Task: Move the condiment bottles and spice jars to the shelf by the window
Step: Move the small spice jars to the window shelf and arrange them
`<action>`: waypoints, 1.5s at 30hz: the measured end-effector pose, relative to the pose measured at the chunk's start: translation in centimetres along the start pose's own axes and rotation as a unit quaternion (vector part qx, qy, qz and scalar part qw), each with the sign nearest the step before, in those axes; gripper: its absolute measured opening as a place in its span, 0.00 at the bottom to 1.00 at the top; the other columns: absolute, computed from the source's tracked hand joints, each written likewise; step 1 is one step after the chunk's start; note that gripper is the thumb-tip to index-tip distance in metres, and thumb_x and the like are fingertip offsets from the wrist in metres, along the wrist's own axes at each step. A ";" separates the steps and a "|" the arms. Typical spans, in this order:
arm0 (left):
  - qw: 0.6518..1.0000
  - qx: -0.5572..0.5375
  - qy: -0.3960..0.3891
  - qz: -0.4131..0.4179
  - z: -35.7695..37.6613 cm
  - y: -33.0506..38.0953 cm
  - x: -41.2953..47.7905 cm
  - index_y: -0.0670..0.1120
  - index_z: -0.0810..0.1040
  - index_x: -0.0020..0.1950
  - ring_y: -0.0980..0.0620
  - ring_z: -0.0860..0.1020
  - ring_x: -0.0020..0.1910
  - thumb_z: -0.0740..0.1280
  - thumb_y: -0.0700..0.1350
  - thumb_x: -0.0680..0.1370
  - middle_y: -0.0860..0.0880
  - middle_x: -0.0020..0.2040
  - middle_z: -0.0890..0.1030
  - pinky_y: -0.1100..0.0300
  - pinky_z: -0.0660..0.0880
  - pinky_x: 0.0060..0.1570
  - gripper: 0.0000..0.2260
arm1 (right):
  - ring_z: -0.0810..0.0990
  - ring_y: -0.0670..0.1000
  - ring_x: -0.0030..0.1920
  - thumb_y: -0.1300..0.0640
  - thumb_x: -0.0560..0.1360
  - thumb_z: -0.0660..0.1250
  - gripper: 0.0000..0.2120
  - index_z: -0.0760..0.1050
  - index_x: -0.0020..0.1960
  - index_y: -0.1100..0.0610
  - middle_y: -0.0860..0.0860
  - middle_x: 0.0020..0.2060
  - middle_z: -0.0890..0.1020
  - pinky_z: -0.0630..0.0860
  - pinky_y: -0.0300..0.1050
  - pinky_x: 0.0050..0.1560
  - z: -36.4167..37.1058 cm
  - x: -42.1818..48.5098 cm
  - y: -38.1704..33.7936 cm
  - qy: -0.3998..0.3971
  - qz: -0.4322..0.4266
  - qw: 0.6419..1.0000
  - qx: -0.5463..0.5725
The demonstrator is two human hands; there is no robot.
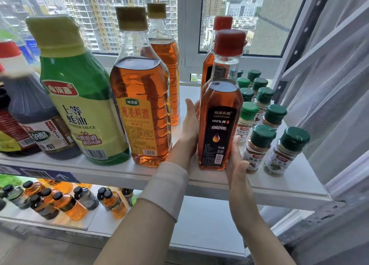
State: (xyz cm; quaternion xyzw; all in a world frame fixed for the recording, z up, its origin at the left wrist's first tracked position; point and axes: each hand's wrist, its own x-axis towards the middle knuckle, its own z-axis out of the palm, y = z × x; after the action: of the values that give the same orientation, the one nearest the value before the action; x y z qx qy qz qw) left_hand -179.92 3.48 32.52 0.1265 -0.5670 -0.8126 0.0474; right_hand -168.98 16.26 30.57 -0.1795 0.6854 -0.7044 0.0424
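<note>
A tall sesame oil bottle (219,115) with a red cap and a black label stands on the white shelf (279,187) by the window. My left hand (189,129) lies flat against its left side, fingers pointing up. My right hand (237,165) grips its lower right edge, thumb on the front. A second red-capped oil bottle (222,23) stands right behind it. Several green-capped spice jars (287,151) stand in rows just to the right. To the left are two amber cooking wine bottles (139,105), a green oyster sauce bottle (79,105) and a dark vinegar bottle (40,125).
A lower shelf (199,234) holds several small oil bottles (65,203) at the left. A sheer curtain (329,105) hangs close to the shelf's right end. The window frame (189,45) runs directly behind the top shelf.
</note>
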 end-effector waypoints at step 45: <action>0.896 0.120 0.256 0.343 -7.4 -0.1 -17.9 0.53 0.71 0.63 0.61 0.72 0.62 0.52 0.50 0.79 0.57 0.60 0.76 0.73 0.68 0.56 0.15 | 0.67 0.42 0.69 0.34 0.77 0.47 0.27 0.65 0.69 0.47 0.40 0.68 0.70 0.65 0.40 0.68 6.0 -3.9 -2.1 0.074 -0.156 0.984 -0.037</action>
State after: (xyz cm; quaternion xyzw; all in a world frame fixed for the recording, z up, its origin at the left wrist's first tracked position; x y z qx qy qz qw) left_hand -160.78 0.75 32.71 0.1328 -0.6368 -0.6111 0.4510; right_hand -163.08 11.89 31.81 -0.2330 0.6756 -0.6882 -0.1252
